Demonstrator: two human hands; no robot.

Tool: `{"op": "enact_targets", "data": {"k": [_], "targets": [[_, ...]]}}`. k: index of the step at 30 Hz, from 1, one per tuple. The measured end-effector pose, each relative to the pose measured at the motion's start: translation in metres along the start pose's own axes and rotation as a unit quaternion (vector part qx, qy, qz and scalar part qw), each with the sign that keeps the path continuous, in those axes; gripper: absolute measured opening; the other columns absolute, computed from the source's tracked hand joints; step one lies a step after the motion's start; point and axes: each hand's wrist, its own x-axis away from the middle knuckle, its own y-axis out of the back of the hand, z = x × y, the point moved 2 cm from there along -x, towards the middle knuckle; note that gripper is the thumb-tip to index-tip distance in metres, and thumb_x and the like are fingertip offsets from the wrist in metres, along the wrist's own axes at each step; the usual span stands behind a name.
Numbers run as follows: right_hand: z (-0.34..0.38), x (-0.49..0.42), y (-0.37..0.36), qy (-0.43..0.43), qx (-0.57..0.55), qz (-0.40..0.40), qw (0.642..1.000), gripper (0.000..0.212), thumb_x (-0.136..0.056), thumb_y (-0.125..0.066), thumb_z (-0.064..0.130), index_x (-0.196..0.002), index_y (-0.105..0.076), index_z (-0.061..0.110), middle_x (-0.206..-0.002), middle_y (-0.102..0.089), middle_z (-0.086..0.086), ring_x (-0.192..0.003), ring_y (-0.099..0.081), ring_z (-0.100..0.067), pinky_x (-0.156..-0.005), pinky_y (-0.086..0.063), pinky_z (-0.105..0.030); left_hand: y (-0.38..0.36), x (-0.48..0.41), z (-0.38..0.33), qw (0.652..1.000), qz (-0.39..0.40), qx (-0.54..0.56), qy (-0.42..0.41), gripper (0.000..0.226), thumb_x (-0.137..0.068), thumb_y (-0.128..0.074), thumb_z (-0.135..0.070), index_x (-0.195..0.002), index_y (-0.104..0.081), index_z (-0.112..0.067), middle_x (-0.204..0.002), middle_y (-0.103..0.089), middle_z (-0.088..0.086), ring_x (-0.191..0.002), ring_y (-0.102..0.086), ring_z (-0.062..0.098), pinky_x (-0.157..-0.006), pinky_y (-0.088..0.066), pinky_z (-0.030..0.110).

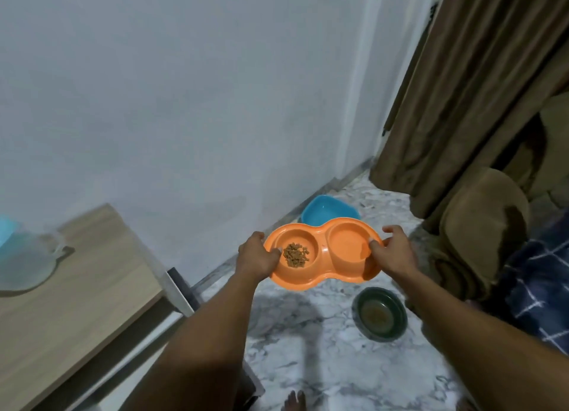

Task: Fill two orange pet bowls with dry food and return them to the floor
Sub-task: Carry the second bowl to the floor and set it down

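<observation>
An orange double pet bowl (323, 250) hangs in the air above the marble floor, tilted slightly toward me. My left hand (257, 255) grips its left end, thumb over the rim. My right hand (395, 252) grips its right end the same way. The left cup holds a small heap of brown dry food (295, 254). The right cup (349, 243) looks bare inside.
A blue plastic tub (326, 209) sits on the floor by the wall behind the bowl. A dark round bowl (380, 313) lies on the floor at lower right. A wooden table (70, 303) with a clear jug (27, 263) stands left. Brown curtain (455, 103) and sofa (480, 226) stand right.
</observation>
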Motion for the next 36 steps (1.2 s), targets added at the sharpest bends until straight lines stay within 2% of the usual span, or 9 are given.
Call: {"op": "enact_targets", "data": {"k": [3,7,11,16,23,28,31,34,36], "targets": [[-0.004,-0.038,-0.019,-0.014,0.001,0.012,1.000,0.054,-0.091,-0.067,0.033,-0.138,-0.043,0.021,-0.127,-0.062,-0.013,-0.111,-0.063,-0.032,-0.093,-0.055,-0.054,-0.015,-0.037,-0.002,1.000,0.003,0.000,0.012,0.067,-0.087,-0.072,-0.034,-0.145,-0.044,-0.016,-0.135,-0.060,0.012,-0.119,-0.060,0.034,-0.096,-0.054,0.049],[-0.018,-0.083,-0.048,-0.030,0.004,0.042,0.999,0.055,-0.089,-0.068,0.034,-0.136,-0.043,0.022,-0.124,-0.063,-0.013,-0.111,-0.063,-0.034,-0.093,-0.054,-0.056,-0.037,-0.080,0.005,0.999,0.008,-0.012,0.035,0.067,-0.086,-0.072,-0.034,-0.145,-0.045,-0.014,-0.137,-0.060,0.013,-0.127,-0.055,0.033,-0.105,-0.046,0.045],[-0.036,-0.130,-0.085,-0.041,0.004,0.079,0.996,0.050,-0.087,-0.069,0.031,-0.130,-0.046,0.020,-0.111,-0.064,-0.009,-0.107,-0.063,-0.034,-0.092,-0.053,-0.057,-0.060,-0.120,0.017,0.998,0.007,-0.003,0.062,0.064,-0.084,-0.071,-0.031,-0.141,-0.048,-0.014,-0.132,-0.063,0.013,-0.122,-0.058,0.031,-0.102,-0.047,0.041],[-0.063,-0.179,-0.149,-0.043,0.014,0.124,0.991,0.045,-0.089,-0.068,0.027,-0.129,-0.050,0.019,-0.112,-0.066,-0.009,-0.104,-0.064,-0.032,-0.092,-0.053,-0.050,-0.097,-0.169,0.055,0.993,-0.004,0.006,0.115,0.059,-0.085,-0.068,-0.025,-0.140,-0.051,-0.015,-0.130,-0.065,0.010,-0.120,-0.060,0.029,-0.098,-0.046,0.037],[-0.135,-0.251,-0.283,-0.064,0.015,0.164,0.984,0.039,-0.088,-0.070,0.025,-0.122,-0.051,0.024,-0.106,-0.066,-0.002,-0.095,-0.066,-0.027,-0.086,-0.055,-0.043,-0.181,-0.259,0.155,0.983,-0.016,0.024,0.183,0.062,-0.085,-0.068,-0.022,-0.143,-0.047,-0.017,-0.130,-0.064,0.007,-0.118,-0.060,0.028,-0.093,-0.047,0.036],[-0.210,-0.301,-0.394,-0.064,0.014,0.177,0.982,0.039,-0.088,-0.070,0.026,-0.120,-0.049,0.029,-0.105,-0.066,0.000,-0.091,-0.068,-0.025,-0.084,-0.056,-0.046,-0.254,-0.340,0.250,0.984,0.000,0.021,0.174,0.065,-0.082,-0.074,-0.021,-0.142,-0.048,-0.015,-0.124,-0.067,0.008,-0.106,-0.064,0.025,-0.090,-0.051,0.037],[-0.257,-0.327,-0.463,-0.059,0.015,0.182,0.981,0.038,-0.088,-0.071,0.026,-0.120,-0.050,0.027,-0.106,-0.067,-0.003,-0.088,-0.068,-0.024,-0.081,-0.057,-0.044,-0.298,-0.386,0.310,0.985,0.011,0.022,0.171,0.069,-0.083,-0.076,-0.025,-0.144,-0.046,-0.013,-0.125,-0.065,0.009,-0.111,-0.063,0.026,-0.091,-0.051,0.038],[-0.301,-0.350,-0.530,-0.060,0.016,0.191,0.980,0.040,-0.088,-0.071,0.023,-0.121,-0.049,0.026,-0.107,-0.066,-0.004,-0.087,-0.069,-0.025,-0.077,-0.058,-0.043,-0.335,-0.427,0.365,0.985,0.013,0.027,0.169,0.079,-0.075,-0.075,-0.038,-0.144,-0.046,-0.013,-0.126,-0.064,0.010,-0.113,-0.062,0.028,-0.087,-0.049,0.035],[-0.327,-0.361,-0.569,-0.059,0.016,0.194,0.979,0.040,-0.088,-0.070,0.024,-0.121,-0.048,0.027,-0.106,-0.066,-0.004,-0.085,-0.069,-0.026,-0.074,-0.059,-0.043,-0.358,-0.454,0.400,0.985,0.022,0.019,0.171,0.079,-0.076,-0.078,-0.034,-0.145,-0.045,-0.013,-0.126,-0.064,0.012,-0.113,-0.062,0.030,-0.086,-0.047,0.034]]}}
